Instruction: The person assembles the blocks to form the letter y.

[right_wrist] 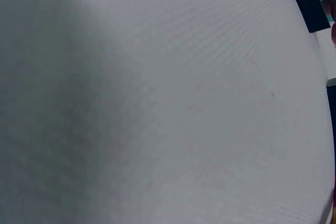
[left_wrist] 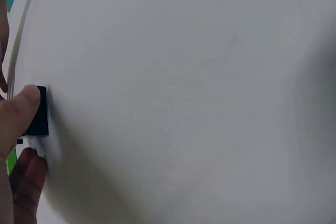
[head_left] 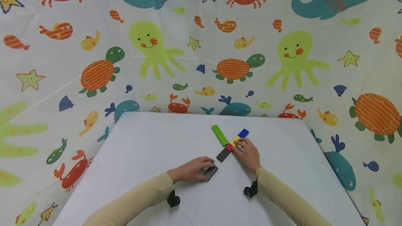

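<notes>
My left hand (head_left: 195, 168) grips a black block (head_left: 211, 173) flat on the white table, left of and nearer than a diagonal row of blocks. In the left wrist view the thumb lies against that black block (left_wrist: 40, 111). My right hand (head_left: 248, 152) touches the row from its right side, fingertips by the yellow block (head_left: 234, 141) and the red block (head_left: 229, 147); they partly cover both. A second black block (head_left: 223, 155) forms the row's near end, a blue block (head_left: 243, 133) the far end. A long green block (head_left: 219, 135) slants away from the row's middle.
The white table (head_left: 150, 138) narrows toward a backdrop (head_left: 194, 2) printed with sea animals. Black wrist devices (head_left: 173, 198) hang under both sleeves. In the right wrist view, the gripped black block (right_wrist: 307, 1) shows at the top right corner.
</notes>
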